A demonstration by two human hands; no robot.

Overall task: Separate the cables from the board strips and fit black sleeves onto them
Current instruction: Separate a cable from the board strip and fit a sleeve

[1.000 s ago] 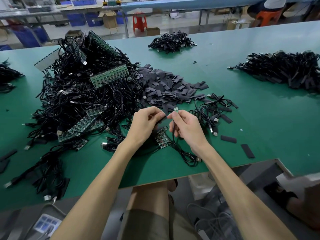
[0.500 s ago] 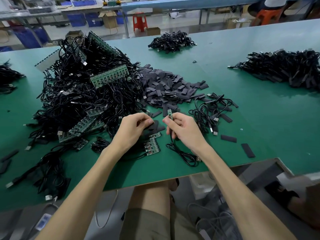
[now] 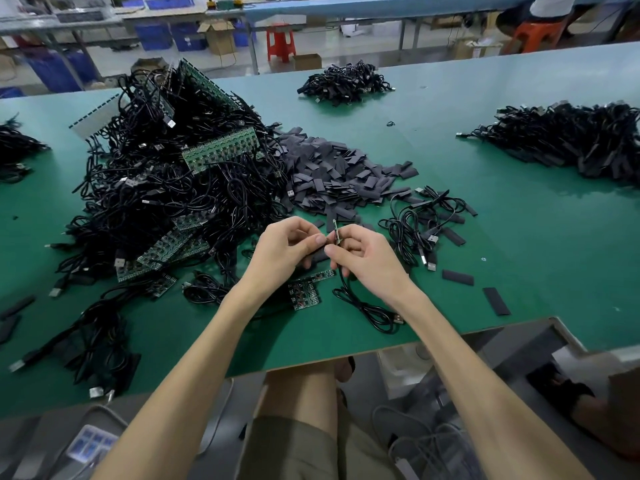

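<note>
Hands meet low over the green table (image 3: 519, 237), near its front edge. Your right hand (image 3: 365, 263) pinches a small green board (image 3: 335, 231) between thumb and forefinger. The board stands almost upright, and its upper end is free above the fingertips. The other fingers of this hand are curled inward. A black cable (image 3: 374, 315) goes down from this hand, lies in loops on the table and ends in a silver plug beside your right forearm.

Your left hand (image 3: 285, 249) is just beside the right one, and its thumb tip is very near the small board. Its fingers are curled, and thumb and fingers clamp a black sleeve (image 3: 319, 257). The sleeve is mostly hidden under the hand, and I cannot tell whether it touches the cable.

Below both hands, a short board strip (image 3: 304, 289) lies flat on the table. To your left is a big heap of cables (image 3: 156, 202), with several green board strips stuck in it at different angles. Behind your hands, touching the heap on its right side, lies a pile of sleeves (image 3: 332, 174).

To the right of your hands there is a small bunch of cables (image 3: 422, 220), and near it two loose sleeves (image 3: 457, 277) lie apart on the table. Another dark pile (image 3: 571, 140) is well apart at the right, and one more (image 3: 346, 83) is at the far side.
</note>
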